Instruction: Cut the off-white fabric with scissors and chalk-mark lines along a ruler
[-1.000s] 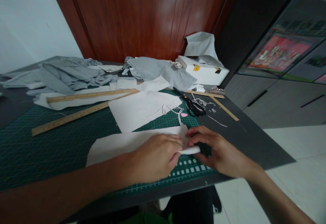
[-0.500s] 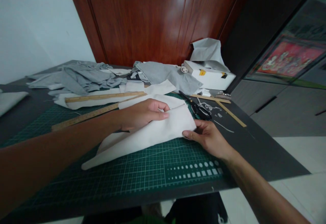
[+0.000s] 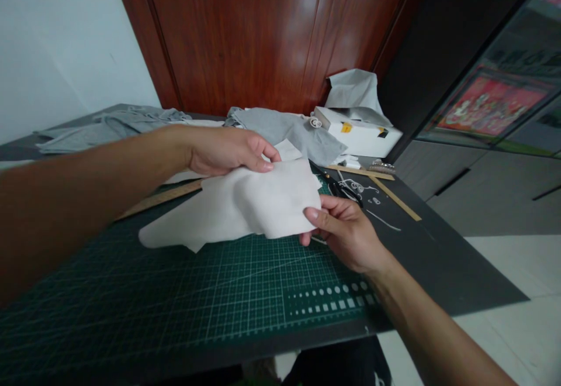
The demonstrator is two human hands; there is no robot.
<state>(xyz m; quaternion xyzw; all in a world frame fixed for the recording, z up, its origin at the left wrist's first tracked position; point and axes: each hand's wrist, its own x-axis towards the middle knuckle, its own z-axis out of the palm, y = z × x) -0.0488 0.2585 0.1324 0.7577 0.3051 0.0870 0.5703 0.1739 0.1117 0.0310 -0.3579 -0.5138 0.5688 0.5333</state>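
A piece of white fabric (image 3: 228, 207) is held up over the green cutting mat (image 3: 245, 292), its narrow end pointing left. My left hand (image 3: 234, 151) pinches the fabric's upper edge between thumb and fingers. At the right end, my right hand (image 3: 344, 225) grips the lower corner, thumb on top and fingers beneath. Black scissors (image 3: 344, 190) lie just behind my right hand. A wooden ruler (image 3: 160, 199) passes partly under the fabric and my left forearm.
Grey cloth (image 3: 284, 128) is heaped at the back, beside a white box (image 3: 359, 131). Two wooden strips (image 3: 397, 199) and cord scraps (image 3: 359, 186) lie on the right. A red-brown wooden panel (image 3: 245, 41) stands behind.
Both hands have lifted the fabric, my left hand moving up and a little left. The fabric now spreads flatter toward the camera, covering more of the rulers and cloth behind.
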